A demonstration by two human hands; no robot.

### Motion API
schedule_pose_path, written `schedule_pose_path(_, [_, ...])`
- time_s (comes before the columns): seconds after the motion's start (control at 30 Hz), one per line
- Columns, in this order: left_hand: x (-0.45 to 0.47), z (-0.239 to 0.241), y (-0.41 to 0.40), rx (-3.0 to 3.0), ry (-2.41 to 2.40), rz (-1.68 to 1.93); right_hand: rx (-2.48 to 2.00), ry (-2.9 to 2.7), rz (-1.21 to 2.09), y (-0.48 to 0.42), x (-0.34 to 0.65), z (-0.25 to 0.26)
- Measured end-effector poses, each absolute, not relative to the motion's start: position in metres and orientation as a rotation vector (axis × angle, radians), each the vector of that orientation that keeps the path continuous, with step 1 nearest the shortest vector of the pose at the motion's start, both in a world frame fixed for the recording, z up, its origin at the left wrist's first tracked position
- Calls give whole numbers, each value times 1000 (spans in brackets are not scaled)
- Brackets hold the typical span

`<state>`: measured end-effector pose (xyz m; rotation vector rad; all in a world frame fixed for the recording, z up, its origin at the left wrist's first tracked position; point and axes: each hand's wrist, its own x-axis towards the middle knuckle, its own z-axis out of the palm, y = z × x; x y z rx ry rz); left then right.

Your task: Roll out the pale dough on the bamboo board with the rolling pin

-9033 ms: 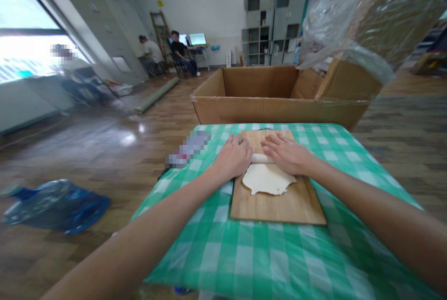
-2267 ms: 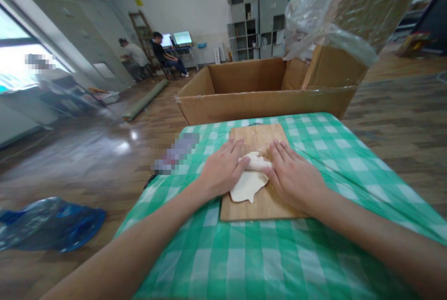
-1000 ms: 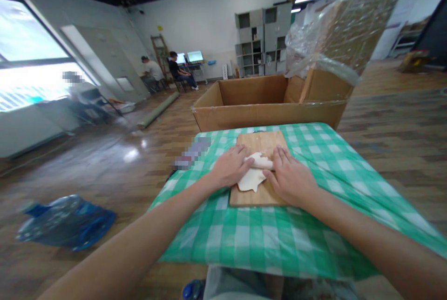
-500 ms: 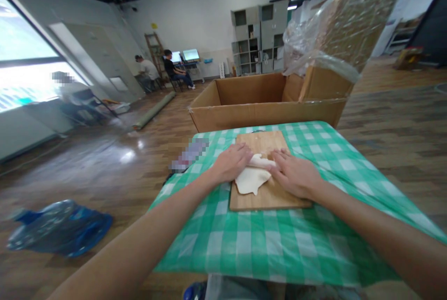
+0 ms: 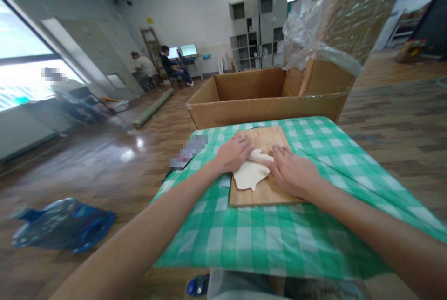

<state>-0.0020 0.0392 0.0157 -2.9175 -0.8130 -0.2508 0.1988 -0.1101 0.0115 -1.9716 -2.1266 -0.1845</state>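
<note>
A pale rolling pin (image 5: 260, 156) lies crosswise over a thin, uneven sheet of dough (image 5: 250, 175). My left hand (image 5: 234, 152) rests over the pin's left end, fingers pointing forward and close together. At the other end, my right hand (image 5: 294, 171) is closed around the pin, its thumb side toward the dough. Both palms cover the pin's ends, so only its middle shows. Beneath the dough is a wooden cutting board (image 5: 268, 197), and a little dough shows beyond the pin.
A green checked tablecloth (image 5: 244, 239) covers the table. Behind stands a large open cardboard box (image 5: 240, 111). A blurred-out flat item (image 5: 190, 151) lies at the table's left edge. On the floor are a blue water jug (image 5: 66, 224) and a long roll (image 5: 153, 108). Several people sit farther back.
The camera view has shifted slightly, so the table and box appear a little higher. Both hands stay on the rolling pin, with only a very small movement over the dough.
</note>
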Motion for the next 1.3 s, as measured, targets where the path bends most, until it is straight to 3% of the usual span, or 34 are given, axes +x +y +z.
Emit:
schedule_pose_path(0.53, [-77, 14, -44, -3031, -956, -458, -1588, -2274, -393, -195, 149, 11])
schedule_pose_path(0.87, [-76, 17, -66, -2982, -986, -475, -1793, -2226, -115, -170, 169, 25])
schedule_pose_path(1.3, [-89, 17, -85, -2918, -883, -406, -1651, -2275, -313, -184, 164, 2])
